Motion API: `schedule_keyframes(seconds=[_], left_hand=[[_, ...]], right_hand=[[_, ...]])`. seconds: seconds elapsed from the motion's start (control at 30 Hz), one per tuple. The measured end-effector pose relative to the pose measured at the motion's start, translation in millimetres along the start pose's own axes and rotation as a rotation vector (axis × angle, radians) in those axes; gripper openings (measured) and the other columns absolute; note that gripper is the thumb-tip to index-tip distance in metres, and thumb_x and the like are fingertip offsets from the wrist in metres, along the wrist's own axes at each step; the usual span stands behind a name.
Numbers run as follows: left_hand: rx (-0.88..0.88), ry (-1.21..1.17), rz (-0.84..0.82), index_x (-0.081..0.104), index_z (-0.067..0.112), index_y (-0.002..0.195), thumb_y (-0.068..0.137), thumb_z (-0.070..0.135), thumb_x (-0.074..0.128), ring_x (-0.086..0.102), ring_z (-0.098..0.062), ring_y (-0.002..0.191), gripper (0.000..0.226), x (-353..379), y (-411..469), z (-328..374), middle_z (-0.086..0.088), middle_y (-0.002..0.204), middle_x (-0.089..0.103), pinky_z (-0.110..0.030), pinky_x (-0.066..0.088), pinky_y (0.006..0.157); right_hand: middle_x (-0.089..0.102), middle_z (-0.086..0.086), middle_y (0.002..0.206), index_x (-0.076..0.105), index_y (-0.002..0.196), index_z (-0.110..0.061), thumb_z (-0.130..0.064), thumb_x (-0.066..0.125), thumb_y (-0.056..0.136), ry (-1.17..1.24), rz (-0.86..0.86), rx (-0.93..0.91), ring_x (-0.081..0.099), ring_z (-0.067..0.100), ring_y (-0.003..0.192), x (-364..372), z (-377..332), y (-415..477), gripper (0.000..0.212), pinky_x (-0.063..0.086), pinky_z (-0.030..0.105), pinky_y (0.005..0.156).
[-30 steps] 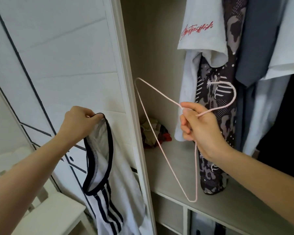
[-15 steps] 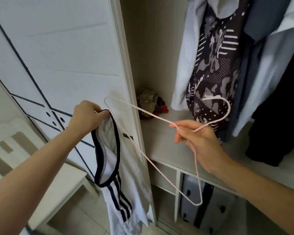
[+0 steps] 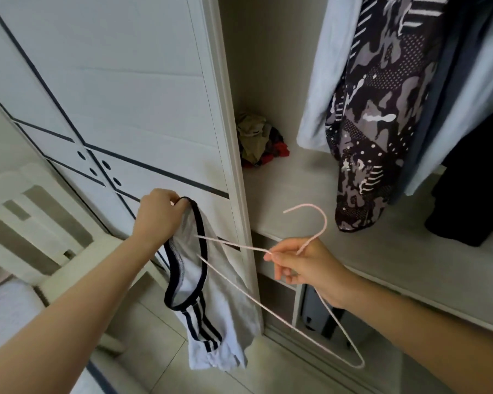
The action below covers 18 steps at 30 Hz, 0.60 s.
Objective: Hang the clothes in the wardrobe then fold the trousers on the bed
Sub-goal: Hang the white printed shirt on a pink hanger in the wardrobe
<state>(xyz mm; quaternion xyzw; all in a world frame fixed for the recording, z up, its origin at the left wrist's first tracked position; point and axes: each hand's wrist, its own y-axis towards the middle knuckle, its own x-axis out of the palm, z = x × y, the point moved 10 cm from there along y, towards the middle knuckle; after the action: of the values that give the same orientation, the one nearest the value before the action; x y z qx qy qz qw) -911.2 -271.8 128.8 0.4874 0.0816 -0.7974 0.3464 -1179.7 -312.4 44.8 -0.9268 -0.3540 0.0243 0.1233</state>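
Wardrobe [image 3: 143, 95] ahead: shirt [image 3: 228, 294] left, hanger [image 3: 307, 205] right

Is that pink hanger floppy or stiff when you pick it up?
Probably light: the right hand pinches the pink hanger with just fingertips. Likely stiff: its thin wire sides look straight, not sagging, though hard pushes might bend it.

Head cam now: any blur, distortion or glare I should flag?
Head view: wide-angle bows the wardrobe door lines; hanging clothes at right motion-smeared; left hand, right hand, hanger, shirt fairly sharp; soft light, no glare; black garment crushed dark.
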Motion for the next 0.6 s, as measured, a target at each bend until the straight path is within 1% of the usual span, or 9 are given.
schedule_keyframes(seconds=[0.03,0.1,0.17,0.27,0.33,0.4,0.43,0.53,0.6], left_hand=[[0.007,0.006,-0.01,0.072,0.003,0.089,0.095,0.024,0.057,0.057,-0.031,0.075,0.027,6,-5,-1,-0.017,0.082,0.067,-0.031,0.041,0.067],[0.053,0.015,-0.051,0.071,0.005,0.089,0.096,0.024,0.056,0.06,-0.032,0.073,0.025,21,-18,3,-0.016,0.078,0.069,-0.031,0.041,0.064],[0.119,0.003,-0.096,0.072,0.007,0.089,0.097,0.023,0.056,0.062,-0.029,0.073,0.023,35,-33,14,-0.013,0.078,0.07,-0.029,0.039,0.063],[0.224,-0.022,-0.173,0.074,0.01,0.091,0.097,0.023,0.058,0.056,-0.018,0.068,0.021,51,-57,34,-0.001,0.075,0.067,-0.024,0.032,0.062],[0.299,-0.02,-0.255,0.075,0.014,0.092,0.096,0.025,0.059,0.058,-0.015,0.068,0.02,62,-73,48,0.003,0.074,0.068,-0.025,0.038,0.064],[0.359,-0.043,-0.33,0.076,0.016,0.096,0.095,0.025,0.059,0.063,-0.013,0.072,0.02,67,-88,61,0.002,0.079,0.072,-0.026,0.046,0.071],[0.374,-0.067,-0.352,0.076,0.017,0.098,0.096,0.025,0.058,0.064,-0.012,0.073,0.02,66,-92,64,0.001,0.081,0.073,-0.025,0.047,0.073],[0.412,-0.11,-0.431,0.074,0.018,0.1,0.097,0.036,0.056,0.06,-0.01,0.063,0.026,63,-100,66,-0.001,0.069,0.068,-0.02,0.047,0.065],[0.463,-0.081,-0.452,0.072,0.023,0.108,0.097,0.047,0.051,0.061,-0.006,0.062,0.034,61,-104,64,0.004,0.07,0.069,-0.018,0.047,0.065]], right_hand=[[0.061,0.009,0.061,0.068,0.096,0.007,-0.002,0.058,0.094,0.01,0.012,0.029,0.045,0.018,0.06,4,8,0,0.014,0.044,0.033,0.067],[0.061,0.008,0.061,0.068,0.096,0.005,-0.005,0.059,0.094,0.042,0.057,0.063,0.046,0.017,0.061,9,18,4,0.014,0.047,0.033,0.068],[0.061,0.006,0.059,0.068,0.097,0.004,-0.006,0.059,0.094,0.063,0.085,0.077,0.047,0.015,0.06,13,19,10,0.014,0.05,0.032,0.068],[0.061,0.001,0.055,0.067,0.096,0.002,-0.009,0.06,0.094,0.006,0.097,0.107,0.048,0.013,0.056,24,22,19,0.014,0.048,0.027,0.06],[0.06,0.002,0.054,0.068,0.09,-0.001,-0.008,0.06,0.094,-0.005,0.098,0.101,0.044,0.013,0.052,31,24,23,0.012,0.043,0.026,0.055],[0.061,0.002,0.053,0.068,0.083,-0.004,-0.005,0.058,0.094,0.001,0.102,0.034,0.043,0.013,0.05,33,19,25,0.015,0.038,0.023,0.053],[0.061,0.003,0.054,0.067,0.081,-0.006,-0.003,0.056,0.094,-0.013,0.096,-0.017,0.045,0.011,0.049,33,14,25,0.017,0.038,0.021,0.053],[0.06,0.005,0.058,0.067,0.086,-0.005,0.003,0.052,0.094,-0.039,0.05,-0.146,0.051,0.004,0.05,34,1,21,0.019,0.038,0.012,0.057],[0.06,0.004,0.06,0.067,0.089,-0.003,0.001,0.052,0.095,-0.065,0.027,-0.18,0.054,0.004,0.055,33,-2,20,0.017,0.041,0.012,0.062]])
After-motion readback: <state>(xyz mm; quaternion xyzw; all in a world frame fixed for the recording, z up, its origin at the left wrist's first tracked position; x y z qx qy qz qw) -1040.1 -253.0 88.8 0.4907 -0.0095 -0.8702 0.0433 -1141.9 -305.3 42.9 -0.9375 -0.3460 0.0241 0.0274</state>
